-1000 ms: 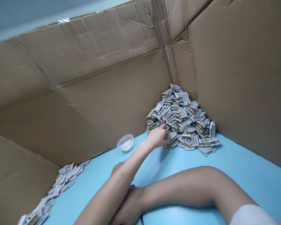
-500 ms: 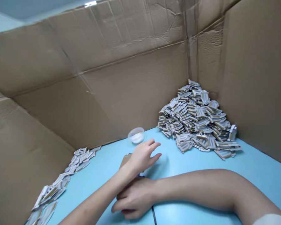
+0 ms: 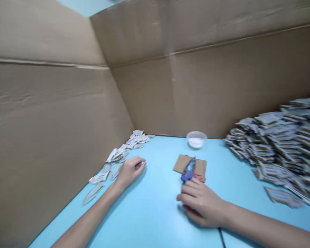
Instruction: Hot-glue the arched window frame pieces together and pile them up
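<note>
Left hand (image 3: 130, 171) empty, right hand (image 3: 201, 206) closed on a blue glue gun (image 3: 189, 170)

The two hands lie well apart on the pale blue bench (image 3: 150, 220). The right one curls around the near end of the gun, though blur hides the exact grip, and a black cord (image 3: 221, 237) runs from beneath it toward the near edge. The gun's tip lies across a scrap of brown cardboard (image 3: 189, 164). The left hand rests loosely curled, just beside a small scatter of flat grey-and-white moulded pieces (image 3: 124, 151) strung along the left wall. On the right, one loose piece (image 3: 282, 197) lies in front of a far larger heap of the same pieces (image 3: 276, 141), which the frame cuts off. Most of the pieces sit in that heap, and the scatter is only a small share by comparison. Beyond the cardboard scrap stands a clear plastic tub (image 3: 196, 139) holding something white. Tall corrugated cardboard walls (image 3: 196, 86) close off the back and left.
</note>
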{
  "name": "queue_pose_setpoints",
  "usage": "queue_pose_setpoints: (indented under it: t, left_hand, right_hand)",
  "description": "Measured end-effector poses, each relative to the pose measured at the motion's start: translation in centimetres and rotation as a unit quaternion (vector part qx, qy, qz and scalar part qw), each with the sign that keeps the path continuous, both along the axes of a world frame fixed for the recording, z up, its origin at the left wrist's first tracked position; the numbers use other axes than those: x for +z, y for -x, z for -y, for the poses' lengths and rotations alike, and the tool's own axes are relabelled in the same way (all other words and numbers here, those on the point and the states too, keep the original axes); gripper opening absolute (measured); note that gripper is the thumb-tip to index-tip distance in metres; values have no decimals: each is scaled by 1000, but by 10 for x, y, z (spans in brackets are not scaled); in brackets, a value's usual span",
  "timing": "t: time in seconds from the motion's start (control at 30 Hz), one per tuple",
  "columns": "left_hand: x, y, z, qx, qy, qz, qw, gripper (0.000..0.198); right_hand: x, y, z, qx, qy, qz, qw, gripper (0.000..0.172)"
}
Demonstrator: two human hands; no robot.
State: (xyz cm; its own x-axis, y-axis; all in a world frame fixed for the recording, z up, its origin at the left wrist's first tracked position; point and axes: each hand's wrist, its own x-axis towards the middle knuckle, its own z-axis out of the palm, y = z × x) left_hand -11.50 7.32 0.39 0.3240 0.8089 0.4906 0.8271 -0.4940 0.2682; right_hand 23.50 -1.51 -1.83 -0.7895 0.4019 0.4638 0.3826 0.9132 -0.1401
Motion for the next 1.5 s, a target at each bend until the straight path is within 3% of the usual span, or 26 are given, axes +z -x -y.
queue_pose_setpoints:
  t: [0.07, 0.2, 0.33, 0.57, 0.67, 0.87, 1.07, 1.27, 1.5]
  left_hand:
    - [3, 17, -9, 36, 7, 21, 999, 29]
    - [10, 44, -24, 82, 17, 39, 996, 22]
    - [16, 66, -28, 138, 15, 34, 990, 19]
    - [14, 99, -32, 243, -8, 20, 970, 18]
    - [10, 107, -33, 267, -3, 9, 964, 17]
    - [7, 112, -33, 274, 19, -30, 961, 19]
    - [-1, 119, -34, 269, 41, -62, 960, 29]
    - [-5, 126, -38, 266, 55, -65, 960, 32]
    - [-4, 127, -38, 260, 66, -59, 962, 34]
  right_hand:
    - [4, -1, 1, -33, 31, 4, 999, 25]
    - [10, 0, -6, -64, 13, 33, 997, 26]
    - [22, 18, -34, -111, 10, 77, 991, 19]
    - [43, 110, -120, -81, 24, 157, 984, 23]
    - [42, 155, -140, -68, 12, 176, 982, 28]
    - [36, 228, -139, -57, -23, 218, 974, 38]
    - [34, 276, -153, -73, -28, 230, 970, 45]
    - [37, 296, -156, -83, -34, 229, 969, 39]
    - [42, 291, -157, -91, -28, 231, 968, 37]
